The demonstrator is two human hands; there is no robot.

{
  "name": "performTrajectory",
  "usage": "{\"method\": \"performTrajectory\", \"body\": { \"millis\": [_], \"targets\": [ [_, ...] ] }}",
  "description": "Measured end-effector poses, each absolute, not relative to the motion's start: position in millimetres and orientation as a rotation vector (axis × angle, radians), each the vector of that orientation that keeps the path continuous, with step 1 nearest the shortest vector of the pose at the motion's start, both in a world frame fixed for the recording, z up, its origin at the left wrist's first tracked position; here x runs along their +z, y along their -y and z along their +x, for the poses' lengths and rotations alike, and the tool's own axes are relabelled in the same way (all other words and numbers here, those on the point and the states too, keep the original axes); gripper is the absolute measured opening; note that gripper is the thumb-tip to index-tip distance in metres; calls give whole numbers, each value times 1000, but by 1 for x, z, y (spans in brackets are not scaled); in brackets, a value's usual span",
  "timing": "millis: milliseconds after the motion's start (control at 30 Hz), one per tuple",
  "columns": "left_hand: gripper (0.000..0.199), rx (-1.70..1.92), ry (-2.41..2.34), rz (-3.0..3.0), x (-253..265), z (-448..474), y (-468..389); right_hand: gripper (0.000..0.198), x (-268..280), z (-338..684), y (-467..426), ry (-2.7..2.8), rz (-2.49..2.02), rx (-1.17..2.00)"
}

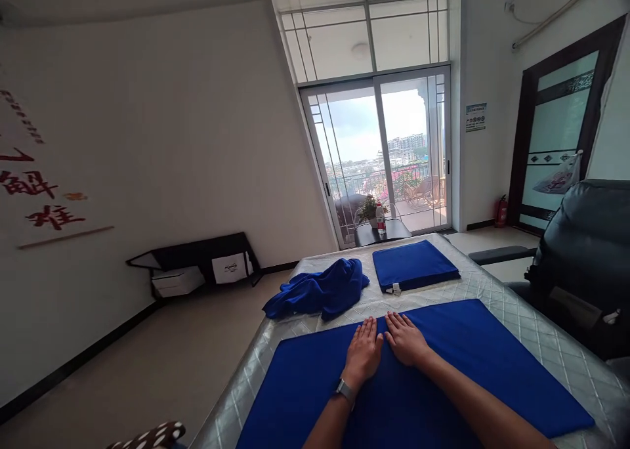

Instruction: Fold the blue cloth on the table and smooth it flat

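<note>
On blue cloth (300, 373), left fingers (365, 329), right fingers (400, 321); beyond, illegible label (396, 289)

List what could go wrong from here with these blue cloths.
The flat blue cloth could wrinkle if the left hand and right hand, both resting on it, push unevenly. The crumpled blue cloth might slip off the quilted cover, as it lies by the left edge.

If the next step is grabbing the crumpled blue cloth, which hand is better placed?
Probably the left hand: it rests on the spread blue cloth, nearer the crumpled cloth. The right hand also rests there, but farther from it.
</note>
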State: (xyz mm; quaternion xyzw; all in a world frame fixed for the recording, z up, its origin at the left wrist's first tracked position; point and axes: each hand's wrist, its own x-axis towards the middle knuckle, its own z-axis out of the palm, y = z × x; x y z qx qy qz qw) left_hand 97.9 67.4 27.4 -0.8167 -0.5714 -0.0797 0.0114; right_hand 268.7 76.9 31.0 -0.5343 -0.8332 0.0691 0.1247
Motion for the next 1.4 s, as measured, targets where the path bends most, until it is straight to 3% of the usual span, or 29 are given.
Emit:
{"method": "performTrajectory", "body": {
  "millis": [300, 433, 867, 1400],
  "targets": [
    [61, -299, 2254, -2205, 18, -93, -63, 63, 6, 463, -93, 2197, -1939, -64],
    [64, -379, 2391, -2057, 8, -144, -59, 68, -8, 505, -102, 2085, -2075, -136],
    [68, -367, 2363, -2012, -13, -157, -67, 71, -30, 521, -115, 2058, -2080, -200],
    [60, -421, 2350, -1944, 6, -133, -62, 70, -5, 507, -101, 2033, -2132, -164]
  ]
}}
